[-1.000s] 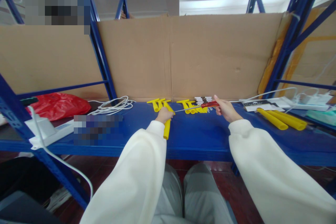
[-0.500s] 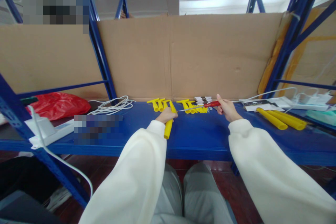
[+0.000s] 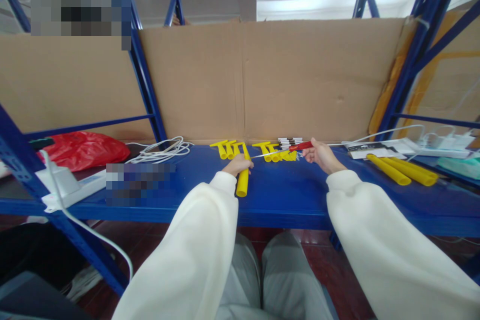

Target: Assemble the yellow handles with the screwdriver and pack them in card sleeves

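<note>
My left hand [image 3: 239,164] is closed around a yellow tube-shaped piece [image 3: 242,186], whose round end points toward me. In my right hand [image 3: 320,156] is the red handle of a screwdriver [image 3: 300,146], gripped at its rear end. The metal shaft runs left, its tip reaching the yellow piece by my left fingers; the exact contact is hidden. Behind my hands lie several yellow T-shaped pieces [image 3: 266,152] and small flat yellow parts [image 3: 288,156]. A stack of small black-and-white pieces [image 3: 290,142] sits at the cardboard.
A cardboard sheet [image 3: 300,75] stands along the back of the blue shelf [image 3: 285,195]. Left are a coiled white cable [image 3: 168,150], a red plastic bag [image 3: 88,151] and a power strip [image 3: 80,190]. Yellow tubes [image 3: 408,170] lie at the right, between blue posts.
My right fingers have shifted on the screwdriver handle, and the handle has moved slightly left and up. The yellow piece in my left hand has tilted a little, its near end now slightly farther right.
</note>
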Available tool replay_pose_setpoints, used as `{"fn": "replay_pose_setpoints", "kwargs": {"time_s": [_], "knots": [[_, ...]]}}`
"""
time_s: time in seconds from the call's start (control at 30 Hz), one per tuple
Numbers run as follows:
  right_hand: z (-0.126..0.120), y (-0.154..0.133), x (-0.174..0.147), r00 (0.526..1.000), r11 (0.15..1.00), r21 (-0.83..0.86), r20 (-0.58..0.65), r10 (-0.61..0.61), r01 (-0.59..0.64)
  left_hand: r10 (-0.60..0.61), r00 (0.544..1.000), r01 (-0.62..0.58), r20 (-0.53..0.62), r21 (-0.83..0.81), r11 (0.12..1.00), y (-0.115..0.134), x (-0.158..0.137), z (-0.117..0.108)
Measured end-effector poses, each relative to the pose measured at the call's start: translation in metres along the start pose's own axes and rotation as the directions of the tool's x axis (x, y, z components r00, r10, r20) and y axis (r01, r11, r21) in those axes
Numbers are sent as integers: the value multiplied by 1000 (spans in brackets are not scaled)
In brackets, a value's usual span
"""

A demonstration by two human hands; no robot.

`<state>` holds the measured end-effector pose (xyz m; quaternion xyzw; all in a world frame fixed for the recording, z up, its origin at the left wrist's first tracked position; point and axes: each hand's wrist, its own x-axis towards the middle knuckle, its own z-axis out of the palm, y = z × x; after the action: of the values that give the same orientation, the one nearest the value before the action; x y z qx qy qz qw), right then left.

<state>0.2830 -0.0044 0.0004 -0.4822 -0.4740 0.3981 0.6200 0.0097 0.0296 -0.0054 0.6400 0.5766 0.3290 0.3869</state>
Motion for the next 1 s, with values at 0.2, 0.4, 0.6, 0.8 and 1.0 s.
{"fn": "replay_pose_setpoints", "kwargs": {"time_s": [0.2, 0.4, 0.6, 0.8, 1.0], "knots": [[2, -1, -6, 986, 994, -113, -162, -29, 11, -12, 1000, 13, -19, 16, 1000, 3, -5, 0], [3, -1, -8, 974, 983, -182, -220, -58, 18, 4, 1000, -2, -12, 108, 994, 3, -5, 1], [4, -3, -13, 962, 968, -248, -269, -41, -29, 22, 1000, -21, -8, 148, 989, 1, -2, 0], [3, -1, -12, 970, 969, -246, -239, -47, -14, 15, 1000, -14, -7, 160, 987, 1, -2, 0], [3, 0, -11, 970, 956, -288, -243, -28, -45, 3, 1000, -2, -5, 180, 984, 2, -1, 0]]}}
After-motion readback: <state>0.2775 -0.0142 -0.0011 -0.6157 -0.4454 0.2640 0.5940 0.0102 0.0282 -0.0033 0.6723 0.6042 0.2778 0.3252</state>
